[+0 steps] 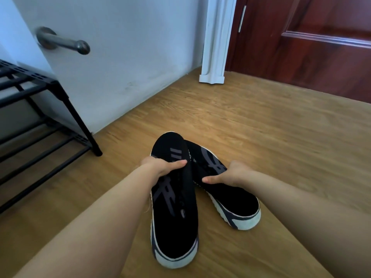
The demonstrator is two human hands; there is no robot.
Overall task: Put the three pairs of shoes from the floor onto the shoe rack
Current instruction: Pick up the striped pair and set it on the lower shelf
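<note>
Two black sneakers with white soles and grey stripes are in the lower middle of the head view, above the wooden floor. My left hand [162, 167] grips the left sneaker [172, 209] around its middle. My right hand [226, 174] grips the right sneaker [230, 199] the same way. The two shoes touch and overlap at their far ends. The black metal shoe rack [40, 109] stands at the left against the wall, its tiers bare where they show. No other shoes are in view.
A white door [120, 57] with a metal lever handle [62, 42] stands behind the rack. A white door frame post [214, 47] and a dark red wooden door [311, 47] are at the back right. Wooden floor [261, 127] stretches between them.
</note>
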